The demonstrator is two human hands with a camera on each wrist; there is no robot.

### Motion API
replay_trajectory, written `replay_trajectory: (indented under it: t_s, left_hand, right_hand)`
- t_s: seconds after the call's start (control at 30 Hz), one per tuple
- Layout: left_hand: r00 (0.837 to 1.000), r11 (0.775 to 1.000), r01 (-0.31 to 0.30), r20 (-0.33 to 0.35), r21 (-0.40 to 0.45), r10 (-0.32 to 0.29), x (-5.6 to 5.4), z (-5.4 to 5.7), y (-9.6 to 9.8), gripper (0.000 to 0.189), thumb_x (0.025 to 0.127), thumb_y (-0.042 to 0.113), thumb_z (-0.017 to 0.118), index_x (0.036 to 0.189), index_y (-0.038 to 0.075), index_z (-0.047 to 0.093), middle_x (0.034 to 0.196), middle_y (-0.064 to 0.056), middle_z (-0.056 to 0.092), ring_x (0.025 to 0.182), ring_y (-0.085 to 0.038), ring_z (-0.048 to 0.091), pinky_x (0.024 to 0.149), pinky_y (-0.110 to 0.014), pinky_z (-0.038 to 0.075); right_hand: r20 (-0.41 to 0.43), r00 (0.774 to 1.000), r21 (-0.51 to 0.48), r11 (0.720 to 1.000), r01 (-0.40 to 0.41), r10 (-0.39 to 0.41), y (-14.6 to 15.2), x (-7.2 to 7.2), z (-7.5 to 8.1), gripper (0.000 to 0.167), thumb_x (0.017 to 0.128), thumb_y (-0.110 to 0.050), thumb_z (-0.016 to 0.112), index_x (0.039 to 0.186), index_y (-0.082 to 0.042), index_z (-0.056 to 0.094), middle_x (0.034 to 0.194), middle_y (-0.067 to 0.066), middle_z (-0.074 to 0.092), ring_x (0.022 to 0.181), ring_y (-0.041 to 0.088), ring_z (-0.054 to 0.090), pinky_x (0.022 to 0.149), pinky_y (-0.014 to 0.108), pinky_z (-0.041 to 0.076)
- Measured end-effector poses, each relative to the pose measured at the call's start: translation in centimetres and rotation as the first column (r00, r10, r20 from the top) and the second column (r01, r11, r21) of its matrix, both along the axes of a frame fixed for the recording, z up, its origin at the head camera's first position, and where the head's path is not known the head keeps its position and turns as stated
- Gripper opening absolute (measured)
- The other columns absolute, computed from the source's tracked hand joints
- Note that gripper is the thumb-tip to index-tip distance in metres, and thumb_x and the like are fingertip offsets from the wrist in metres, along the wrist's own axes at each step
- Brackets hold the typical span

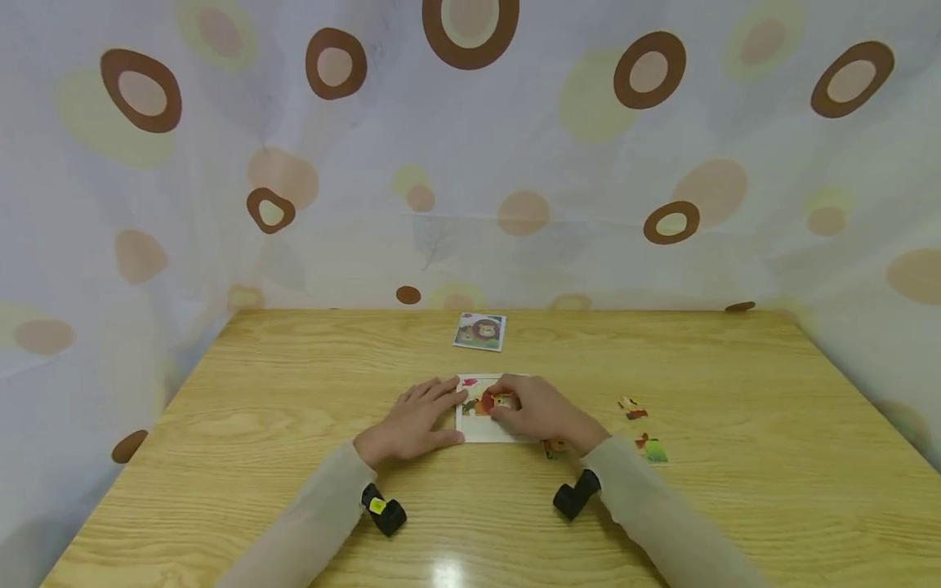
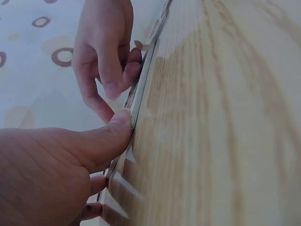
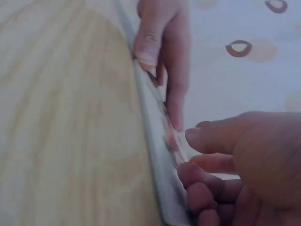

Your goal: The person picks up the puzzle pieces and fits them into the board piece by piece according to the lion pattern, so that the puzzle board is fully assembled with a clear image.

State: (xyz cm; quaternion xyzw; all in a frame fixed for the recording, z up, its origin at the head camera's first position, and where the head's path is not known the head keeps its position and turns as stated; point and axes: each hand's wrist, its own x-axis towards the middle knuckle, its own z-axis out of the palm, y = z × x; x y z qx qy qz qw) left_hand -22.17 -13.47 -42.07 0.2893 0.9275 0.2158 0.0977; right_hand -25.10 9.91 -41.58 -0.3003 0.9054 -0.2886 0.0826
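Note:
A small white-framed jigsaw board (image 1: 481,433) lies on the table, its upper left filled with red, orange and green pieces. My left hand (image 1: 415,420) rests on the board's left edge, fingers spread and nearly straight; the left wrist view shows its thumb (image 2: 106,141) against the near edge. Over the middle of the board, my right hand (image 1: 544,408) curls thumb and forefinger round a lion-face jigsaw piece (image 1: 505,401) and pinches it. Part of that piece is hidden by the fingers. In the right wrist view the board (image 3: 153,136) is seen edge-on beneath the right fingers.
Behind the board lies a square lion picture card (image 1: 481,332). Loose jigsaw pieces lie to the right: a yellow and brown one (image 1: 633,407), a green one (image 1: 654,449), and an orange one (image 1: 555,447) partly under the right wrist. A patterned curtain (image 1: 470,253) borders the wooden table.

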Motion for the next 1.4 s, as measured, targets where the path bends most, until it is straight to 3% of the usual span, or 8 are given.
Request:
replay_trajectory:
  t_s: [0.13, 0.33, 0.7, 0.93, 1.17, 1.27, 1.4]
  left_hand:
    - [1.0, 1.0, -0.001, 0.001, 0.003, 0.001, -0.1, -0.2, 0.1, 0.062, 0.096, 0.035, 0.058, 0.148, 0.007, 0.038, 0.158, -0.014, 0.025, 0.144, -0.042, 0.02, 0.112, -0.063, 0.018]
    - [1.0, 1.0, -0.008, 0.003, -0.001, 0.008, -0.1, -0.3, 0.2, 0.063, 0.096, 0.035, 0.059, 0.148, 0.008, 0.037, 0.158, -0.014, 0.025, 0.145, -0.04, 0.019, 0.112, -0.062, 0.017]
    - [1.0, 1.0, -0.025, 0.011, 0.002, 0.025, 0.0, -0.5, 0.1, 0.064, 0.095, 0.036, 0.06, 0.148, 0.008, 0.038, 0.158, -0.013, 0.025, 0.145, -0.039, 0.019, 0.113, -0.06, 0.017]
    - [1.0, 1.0, -0.023, 0.007, 0.006, 0.023, 0.0, -0.4, 0.1, 0.063, 0.095, 0.035, 0.06, 0.148, 0.008, 0.037, 0.159, -0.012, 0.025, 0.145, -0.039, 0.019, 0.113, -0.06, 0.016]
    - [1.0, 1.0, -0.017, 0.01, 0.019, 0.017, 0.1, -0.5, 0.2, 0.064, 0.094, 0.036, 0.061, 0.147, 0.007, 0.038, 0.158, -0.013, 0.025, 0.145, -0.04, 0.019, 0.113, -0.061, 0.016]
    - [1.0, 0.999, -0.021, 0.006, 0.026, 0.021, 0.1, -0.5, 0.2, 0.063, 0.094, 0.035, 0.061, 0.146, 0.007, 0.038, 0.158, -0.013, 0.025, 0.145, -0.039, 0.019, 0.114, -0.061, 0.015]
    - [1.0, 0.999, -0.021, 0.012, 0.03, 0.02, 0.0, -0.5, 0.1, 0.063, 0.094, 0.035, 0.061, 0.146, 0.006, 0.039, 0.158, -0.014, 0.026, 0.145, -0.04, 0.019, 0.113, -0.061, 0.015]
  right_hand:
    - [0.045, 0.998, -0.072, 0.997, -0.041, 0.045, 1.6, -0.4, 0.4, 0.024, 0.096, -0.017, 0.059, 0.118, -0.007, 0.063, 0.061, -0.003, 0.052, 0.047, 0.007, 0.039, 0.049, 0.022, 0.037]
    - [0.065, 0.997, -0.095, 0.995, -0.042, 0.048, 4.2, -0.4, 1.1, 0.023, 0.097, -0.017, 0.057, 0.115, -0.003, 0.061, 0.066, -0.001, 0.054, 0.052, 0.008, 0.043, 0.054, 0.024, 0.041]
    - [0.039, 0.998, -0.066, 0.996, 0.056, -0.054, 9.9, 0.0, 2.2, 0.027, 0.097, -0.018, 0.058, 0.115, 0.003, 0.06, 0.07, 0.004, 0.059, 0.054, 0.007, 0.045, 0.052, 0.025, 0.041]
    - [0.081, 0.992, -0.009, 0.995, 0.096, -0.095, 13.2, 0.1, 2.9, 0.028, 0.094, -0.013, 0.061, 0.115, 0.005, 0.058, 0.077, 0.006, 0.059, 0.057, 0.01, 0.049, 0.055, 0.026, 0.043]
    - [0.083, 0.989, 0.128, 0.986, 0.107, -0.119, 15.3, -0.1, 2.8, 0.035, 0.086, -0.016, 0.07, 0.109, 0.007, 0.058, 0.085, 0.009, 0.063, 0.073, 0.017, 0.059, 0.066, 0.034, 0.05]
    - [0.076, 0.989, 0.173, 0.978, 0.114, -0.129, 15.8, -0.2, 2.8, 0.033, 0.082, -0.017, 0.073, 0.102, 0.004, 0.057, 0.089, 0.013, 0.063, 0.078, 0.021, 0.059, 0.069, 0.038, 0.05]
    - [0.088, 0.986, 0.2, 0.972, 0.12, -0.14, 15.9, -0.3, 2.7, 0.029, 0.081, -0.017, 0.073, 0.096, 0.001, 0.056, 0.085, 0.008, 0.057, 0.075, 0.018, 0.051, 0.067, 0.034, 0.046]
